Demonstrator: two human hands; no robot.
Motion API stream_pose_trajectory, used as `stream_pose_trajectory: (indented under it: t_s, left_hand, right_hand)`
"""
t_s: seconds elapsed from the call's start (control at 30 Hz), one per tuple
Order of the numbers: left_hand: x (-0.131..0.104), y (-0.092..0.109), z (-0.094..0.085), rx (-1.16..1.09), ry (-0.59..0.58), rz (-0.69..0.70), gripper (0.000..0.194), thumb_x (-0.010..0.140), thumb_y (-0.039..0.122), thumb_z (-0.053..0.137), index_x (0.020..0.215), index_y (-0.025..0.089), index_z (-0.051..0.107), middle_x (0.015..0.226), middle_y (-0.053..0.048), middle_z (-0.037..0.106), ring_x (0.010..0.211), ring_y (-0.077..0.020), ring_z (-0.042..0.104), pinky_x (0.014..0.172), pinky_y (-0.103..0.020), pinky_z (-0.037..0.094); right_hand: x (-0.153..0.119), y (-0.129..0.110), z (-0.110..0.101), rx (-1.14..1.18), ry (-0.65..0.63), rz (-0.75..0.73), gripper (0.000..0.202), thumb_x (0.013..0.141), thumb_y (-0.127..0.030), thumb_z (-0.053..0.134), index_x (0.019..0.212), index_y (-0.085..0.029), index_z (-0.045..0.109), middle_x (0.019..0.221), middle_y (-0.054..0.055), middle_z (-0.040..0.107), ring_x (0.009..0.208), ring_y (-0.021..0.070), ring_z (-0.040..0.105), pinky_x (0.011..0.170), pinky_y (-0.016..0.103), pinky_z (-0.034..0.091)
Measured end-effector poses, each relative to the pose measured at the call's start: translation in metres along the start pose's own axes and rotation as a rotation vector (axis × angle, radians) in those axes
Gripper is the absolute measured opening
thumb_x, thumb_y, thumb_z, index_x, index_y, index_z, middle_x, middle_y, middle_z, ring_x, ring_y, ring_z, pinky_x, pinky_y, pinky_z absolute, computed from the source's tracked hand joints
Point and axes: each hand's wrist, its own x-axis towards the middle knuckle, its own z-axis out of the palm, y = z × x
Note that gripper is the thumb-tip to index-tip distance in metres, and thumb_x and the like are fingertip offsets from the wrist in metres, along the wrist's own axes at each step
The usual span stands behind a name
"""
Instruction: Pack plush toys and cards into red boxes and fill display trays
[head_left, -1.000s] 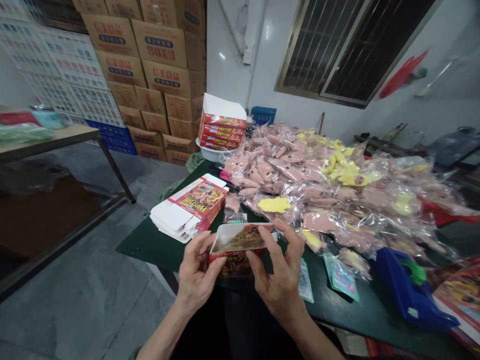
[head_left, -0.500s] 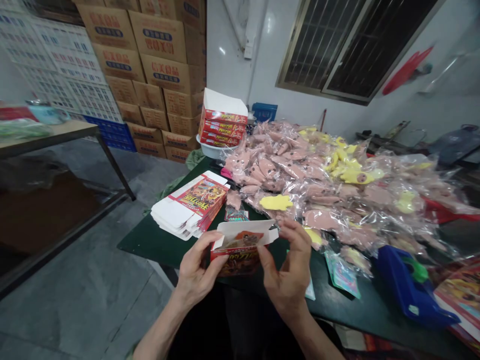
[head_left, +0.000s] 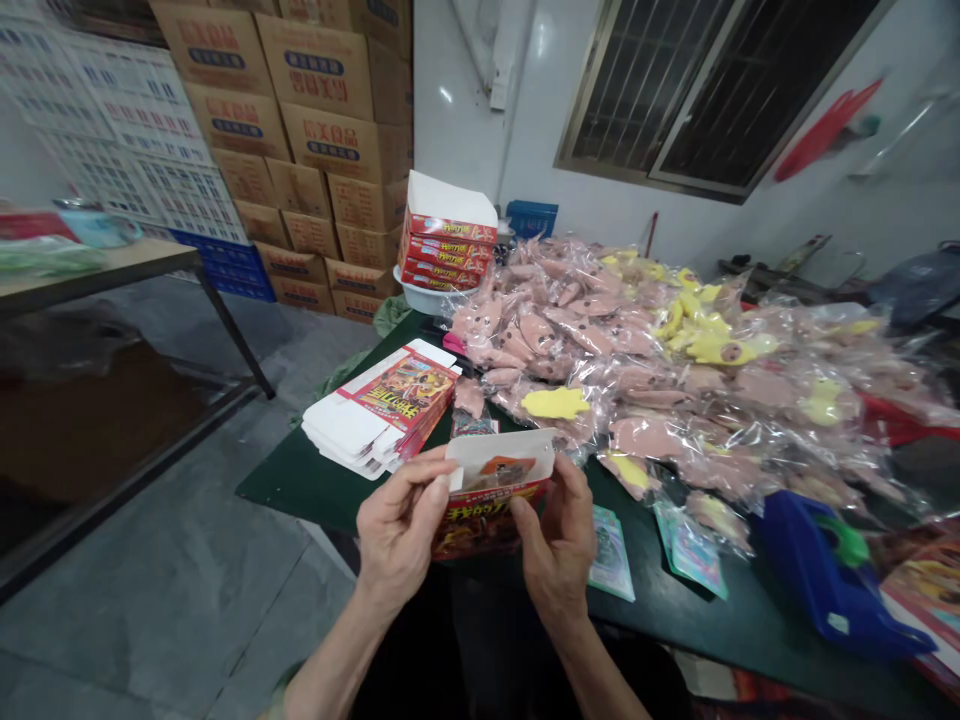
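Note:
Between my hands, at the near edge of the green table, is a red printed carton (head_left: 484, 520) with its top flap raised and its mouth facing up. Inside it an orange-brown item shows in part. My left hand (head_left: 401, 520) pinches the carton's left end, thumb and fingers on a small white side flap. My right hand (head_left: 559, 540) grips the right end, thumb on the front face and fingers behind. A stack of flattened cartons (head_left: 390, 410) lies left of my hands. Cards in sleeves (head_left: 611, 560) lie just right of my right hand.
A big heap of bagged pink and yellow toys (head_left: 600, 350) covers the table's far side. A blue tape dispenser (head_left: 832, 580) stands at right, near more cards (head_left: 694, 550). Filled red boxes (head_left: 450, 245) sit stacked in a white basin. Brown cardboard boxes (head_left: 322, 90) line the wall.
My left hand has moved from the carton's front corner onto its left side flap. My right fingers have come off the right flap and down around that end, which now looks folded in.

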Motion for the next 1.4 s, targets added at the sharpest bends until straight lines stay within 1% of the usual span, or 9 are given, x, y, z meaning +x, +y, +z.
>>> stream_pose_trajectory:
  t_s: [0.2, 0.4, 0.5, 0.57, 0.67, 0.8, 0.97, 1.2, 1.4]
  left_hand:
    - [0.009, 0.009, 0.005, 0.177, -0.068, 0.229, 0.019, 0.082, 0.01, 0.055, 0.09, 0.019, 0.069, 0.096, -0.004, 0.07, 0.089, -0.0152, 0.065, 0.076, -0.024, 0.051]
    - [0.011, 0.001, 0.008, -0.009, -0.126, 0.079, 0.015, 0.083, 0.015, 0.057, 0.094, 0.018, 0.066, 0.095, -0.005, 0.068, 0.082, -0.0143, 0.064, 0.071, -0.023, 0.05]
    - [0.009, -0.002, 0.012, -0.222, -0.145, -0.125, 0.034, 0.085, 0.019, 0.055, 0.118, 0.021, 0.053, 0.1, -0.006, 0.064, 0.083, -0.0147, 0.062, 0.073, -0.026, 0.05]
    - [0.011, -0.001, 0.014, -0.268, -0.175, -0.182, 0.031, 0.085, 0.019, 0.056, 0.116, 0.021, 0.054, 0.1, -0.007, 0.063, 0.088, -0.0161, 0.061, 0.077, -0.028, 0.049]
    - [0.015, 0.004, 0.016, -0.314, -0.188, -0.141, 0.009, 0.082, 0.016, 0.058, 0.087, 0.02, 0.064, 0.093, -0.005, 0.061, 0.087, -0.016, 0.058, 0.074, -0.027, 0.047]
    - [0.017, 0.012, 0.018, -0.425, -0.157, -0.146, 0.011, 0.077, 0.011, 0.06, 0.072, 0.019, 0.066, 0.089, -0.004, 0.059, 0.083, -0.0173, 0.06, 0.071, -0.029, 0.048]
    - [0.014, 0.016, 0.015, -0.487, -0.259, -0.18, 0.021, 0.083, 0.029, 0.052, 0.083, 0.016, 0.068, 0.101, -0.011, 0.062, 0.097, -0.0272, 0.061, 0.076, -0.038, 0.05]
    - [0.02, 0.031, 0.006, -0.114, -0.445, -0.063, 0.011, 0.083, 0.018, 0.057, 0.094, 0.018, 0.058, 0.096, -0.007, 0.062, 0.087, -0.0156, 0.061, 0.073, -0.024, 0.048]
    - [0.015, 0.018, 0.01, -0.192, -0.336, -0.01, 0.014, 0.085, 0.014, 0.053, 0.096, 0.02, 0.061, 0.1, -0.006, 0.062, 0.096, -0.018, 0.058, 0.084, -0.029, 0.045]
  right_hand:
    - [0.002, 0.007, -0.01, -0.073, 0.02, -0.213, 0.048, 0.082, -0.014, 0.057, 0.127, -0.024, 0.043, 0.113, 0.011, 0.054, 0.104, 0.0228, 0.057, 0.083, 0.041, 0.052]
    - [0.014, 0.004, -0.03, -0.178, -0.104, -0.348, 0.029, 0.083, -0.01, 0.053, 0.108, -0.023, 0.056, 0.107, 0.008, 0.055, 0.096, 0.0191, 0.056, 0.074, 0.033, 0.051]
    - [0.021, -0.009, -0.037, -0.184, -0.128, -0.281, 0.022, 0.084, -0.008, 0.05, 0.096, -0.023, 0.061, 0.103, 0.005, 0.056, 0.09, 0.0159, 0.057, 0.073, 0.03, 0.05]
    - [0.023, -0.016, -0.039, -0.113, -0.121, -0.162, 0.024, 0.084, -0.009, 0.052, 0.101, -0.024, 0.058, 0.099, 0.004, 0.056, 0.089, 0.0151, 0.057, 0.075, 0.029, 0.049]
    - [0.026, -0.02, -0.042, -0.011, -0.17, -0.042, 0.033, 0.085, -0.011, 0.051, 0.115, -0.025, 0.052, 0.1, 0.004, 0.055, 0.09, 0.0149, 0.057, 0.076, 0.029, 0.049]
    - [0.031, -0.022, -0.051, -0.029, -0.364, -0.092, 0.029, 0.087, -0.012, 0.049, 0.108, -0.027, 0.061, 0.101, 0.004, 0.053, 0.094, 0.0157, 0.055, 0.076, 0.028, 0.047]
    - [0.031, -0.027, -0.057, -0.004, -0.41, -0.062, 0.032, 0.082, -0.029, 0.06, 0.114, -0.023, 0.059, 0.116, 0.008, 0.054, 0.107, 0.0221, 0.053, 0.089, 0.036, 0.044]
    - [0.03, -0.043, -0.054, -0.081, -0.347, 0.033, 0.018, 0.087, -0.02, 0.054, 0.104, -0.023, 0.059, 0.097, 0.002, 0.062, 0.088, 0.0146, 0.059, 0.076, 0.027, 0.046]
    - [0.03, -0.053, -0.047, -0.136, -0.344, 0.017, 0.014, 0.089, -0.018, 0.05, 0.098, -0.022, 0.058, 0.09, 0.002, 0.055, 0.082, 0.0132, 0.054, 0.07, 0.025, 0.044]
